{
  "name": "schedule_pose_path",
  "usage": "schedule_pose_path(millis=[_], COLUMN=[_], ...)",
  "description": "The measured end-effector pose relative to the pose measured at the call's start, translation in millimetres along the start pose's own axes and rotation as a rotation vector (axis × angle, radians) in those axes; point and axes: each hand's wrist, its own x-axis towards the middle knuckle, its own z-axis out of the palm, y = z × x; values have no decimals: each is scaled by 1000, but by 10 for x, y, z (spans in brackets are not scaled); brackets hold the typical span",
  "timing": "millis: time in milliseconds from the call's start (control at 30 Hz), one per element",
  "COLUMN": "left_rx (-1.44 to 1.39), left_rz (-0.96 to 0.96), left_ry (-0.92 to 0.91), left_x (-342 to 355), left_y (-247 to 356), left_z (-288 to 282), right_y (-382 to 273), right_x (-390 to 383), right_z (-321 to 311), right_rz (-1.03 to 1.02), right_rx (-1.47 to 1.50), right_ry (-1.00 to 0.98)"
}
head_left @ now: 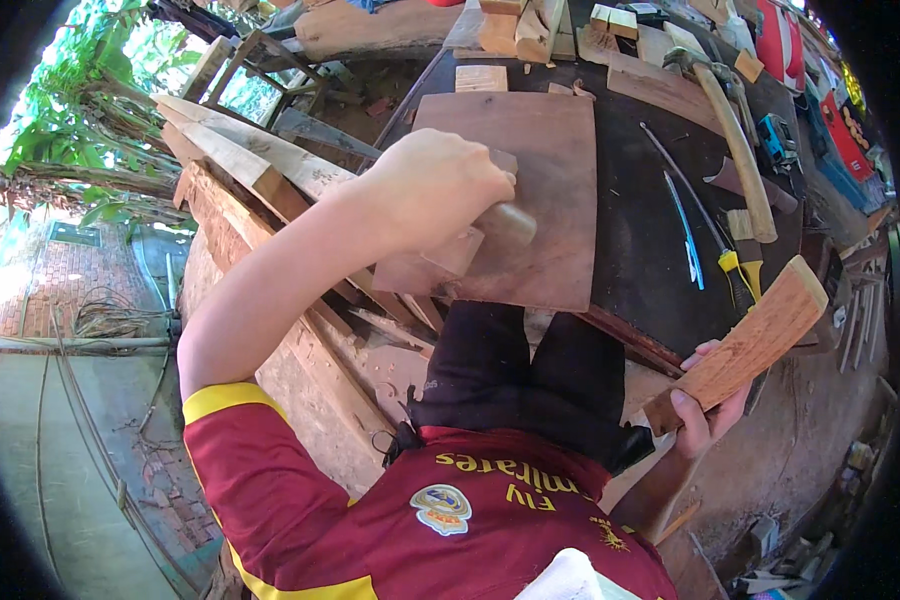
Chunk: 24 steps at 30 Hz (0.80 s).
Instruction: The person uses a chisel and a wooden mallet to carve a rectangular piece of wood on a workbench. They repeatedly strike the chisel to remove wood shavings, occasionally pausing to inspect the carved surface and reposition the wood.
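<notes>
My left hand is closed in a fist round a pale wooden piece with a rounded end. A squared block end shows below the fist; how these parts join is hidden under my fingers. Beneath them lies a flat brown board on the dark table, its near edge reaching my lap. At the right, beyond the table's near edge, my right hand grips a flat reddish-brown strip of wood, thumb on its face. The strip is tilted, its far end pointing up and right.
Right of the board on the dark table lie a blue pen, a thin-shafted tool with a yellow-black handle, a paintbrush and a hammer. Wood offcuts line the far side. Long timbers lean at left.
</notes>
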Motion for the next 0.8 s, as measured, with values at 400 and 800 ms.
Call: schedule_pose_path(millis=[400,800], left_rx=[-147,-223], left_rz=[-469,-347], left_ry=[13,31], left_x=[-53,-219], left_y=[-29,32], left_z=[77,216], right_y=[14,41], right_x=[-6,0], right_z=[-18,8], right_rz=[17,-5], right_rx=[-2,32], right_ry=[-9,12])
